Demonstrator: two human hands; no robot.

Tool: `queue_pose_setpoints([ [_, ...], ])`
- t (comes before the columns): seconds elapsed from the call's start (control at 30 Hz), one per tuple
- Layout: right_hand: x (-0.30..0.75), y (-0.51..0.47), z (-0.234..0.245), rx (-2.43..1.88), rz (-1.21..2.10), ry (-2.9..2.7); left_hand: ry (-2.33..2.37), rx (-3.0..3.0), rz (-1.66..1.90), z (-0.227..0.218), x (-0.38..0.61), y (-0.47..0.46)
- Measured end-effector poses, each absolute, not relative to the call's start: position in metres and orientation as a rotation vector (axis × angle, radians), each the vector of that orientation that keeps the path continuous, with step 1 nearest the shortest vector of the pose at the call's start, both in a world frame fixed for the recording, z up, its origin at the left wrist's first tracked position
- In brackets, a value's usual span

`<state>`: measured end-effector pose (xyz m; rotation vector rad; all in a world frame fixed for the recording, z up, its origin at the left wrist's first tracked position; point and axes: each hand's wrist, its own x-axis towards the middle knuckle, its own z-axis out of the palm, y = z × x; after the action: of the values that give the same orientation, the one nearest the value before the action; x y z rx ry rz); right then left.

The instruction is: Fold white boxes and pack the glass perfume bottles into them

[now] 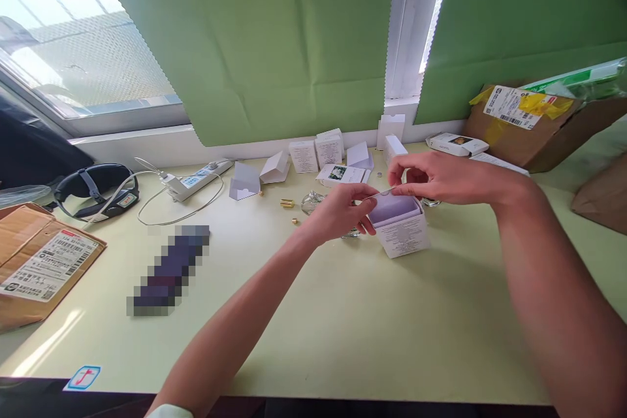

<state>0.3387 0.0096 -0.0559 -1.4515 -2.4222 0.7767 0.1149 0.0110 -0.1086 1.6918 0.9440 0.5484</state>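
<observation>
A small white carton (402,227) with a pale lilac inside stands open on the pale green table (343,313). My left hand (343,212) is closed on its left side and pinches the near end of its thin top flap. My right hand (431,176) is above the carton, fingers pinched on the other end of that flap. Behind my left hand a clear glass bottle (312,201) is partly hidden. A small gold cap (287,203) lies to its left.
Several small white cartons and folded inserts (323,151) lie along the window sill. A power strip (198,178) with cable and a black headset (95,191) are at left. Cardboard boxes sit at far left (39,261) and at right (529,124). A blurred dark object (169,269) lies front left.
</observation>
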Motion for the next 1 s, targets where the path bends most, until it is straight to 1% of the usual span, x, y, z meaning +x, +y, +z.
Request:
queue_pose_setpoints([
  [0.17,0.3434,0.0087,-0.0566,-1.51,0.749,-2.376,0.931,1.75,0.59,-0.1065,0.1124,0.0139],
  [0.37,0.3432,0.0089,-0.0538,-1.342,0.652,-2.492,0.945,1.816,0.636,-0.1055,0.1076,0.0175],
  [0.73,0.3396,0.0077,-0.0536,-1.42,0.492,-2.487,1.013,1.925,0.732,-0.1092,0.1125,0.0137],
  [1.0,0.337,0.0022,-0.0502,-1.5,0.577,-2.539,1.008,2.046,0.575,-0.1116,0.1147,0.009],
])
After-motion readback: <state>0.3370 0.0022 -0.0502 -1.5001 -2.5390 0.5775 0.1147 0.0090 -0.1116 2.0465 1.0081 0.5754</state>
